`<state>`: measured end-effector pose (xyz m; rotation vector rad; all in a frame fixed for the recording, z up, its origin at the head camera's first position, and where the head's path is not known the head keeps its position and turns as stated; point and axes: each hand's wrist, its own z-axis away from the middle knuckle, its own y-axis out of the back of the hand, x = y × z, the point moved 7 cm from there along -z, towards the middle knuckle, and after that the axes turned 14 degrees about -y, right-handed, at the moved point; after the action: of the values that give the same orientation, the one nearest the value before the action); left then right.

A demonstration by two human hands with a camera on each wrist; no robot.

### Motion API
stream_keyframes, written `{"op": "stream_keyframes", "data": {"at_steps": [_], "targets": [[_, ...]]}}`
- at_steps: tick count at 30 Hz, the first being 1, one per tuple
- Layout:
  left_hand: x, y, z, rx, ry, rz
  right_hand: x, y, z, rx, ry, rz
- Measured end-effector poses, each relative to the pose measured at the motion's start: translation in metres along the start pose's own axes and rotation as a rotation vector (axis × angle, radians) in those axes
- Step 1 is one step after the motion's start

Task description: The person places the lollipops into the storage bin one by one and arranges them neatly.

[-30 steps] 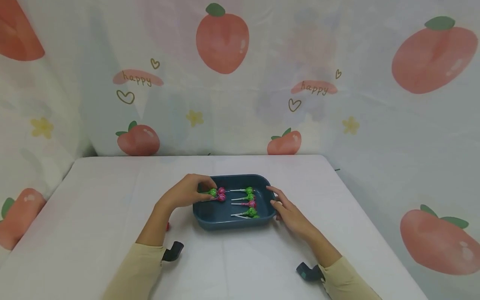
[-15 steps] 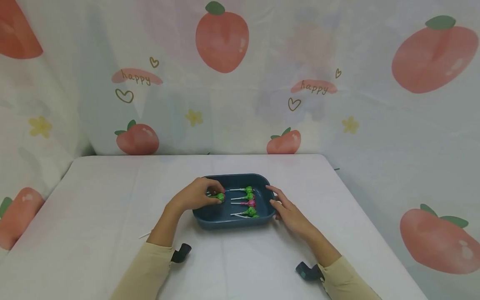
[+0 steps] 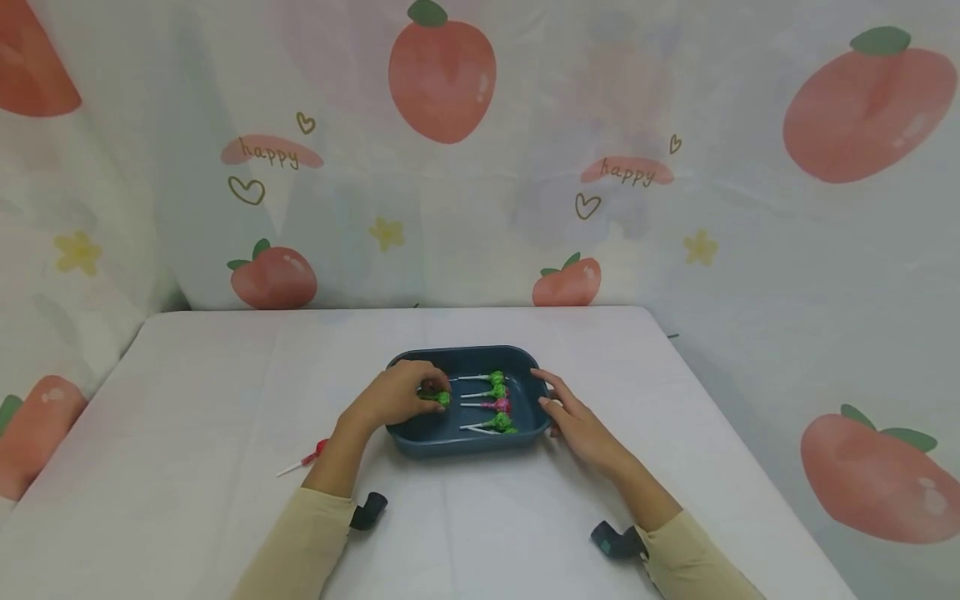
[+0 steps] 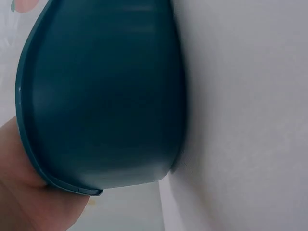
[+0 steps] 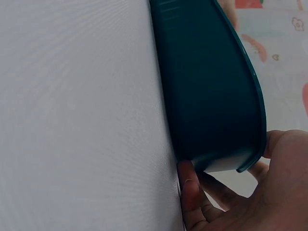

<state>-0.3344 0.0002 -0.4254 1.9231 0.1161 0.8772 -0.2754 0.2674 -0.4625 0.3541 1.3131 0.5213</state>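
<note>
My left hand [image 3: 401, 393] reaches over the left end of a dark blue tray [image 3: 465, 448], pinching wrapped lollipops inside it. A green lollipop [image 3: 444, 400] shows at the fingertips; the fingers hide most of the bunch. To its right lies a column of several lollipops with green and pink heads, sticks pointing left, among them a pink lollipop [image 3: 501, 406]. My right hand [image 3: 581, 425] holds the tray's right end, thumb and index finger at the rim. In the right wrist view its lower fingers [image 5: 191, 195] touch the outer wall near the base.
A red lollipop [image 3: 309, 459] lies on the white tablecloth [image 3: 217, 400], partly behind the left forearm. Dark curved mounts [image 3: 370, 511] stick out from both sleeves. A fruit-printed curtain [image 3: 480, 208] hangs behind and beside the table.
My left hand has shifted right within the tray, and its fingers now cover the pink heads seen earlier. The red lollipop on the table shows more. My right hand stays put.
</note>
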Motion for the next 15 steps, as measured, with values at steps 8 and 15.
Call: {"op": "stream_keyframes", "data": {"at_steps": [8, 15], "targets": [[0.0019, -0.0021, 0.0002, 0.001, 0.015, -0.111, 0.0005, -0.0007, -0.0011, 0.004, -0.01, -0.001], [-0.001, -0.0073, 0.0007, -0.002, 0.036, -0.199, 0.0011, -0.0004, -0.0009, 0.007, -0.003, 0.002]]}}
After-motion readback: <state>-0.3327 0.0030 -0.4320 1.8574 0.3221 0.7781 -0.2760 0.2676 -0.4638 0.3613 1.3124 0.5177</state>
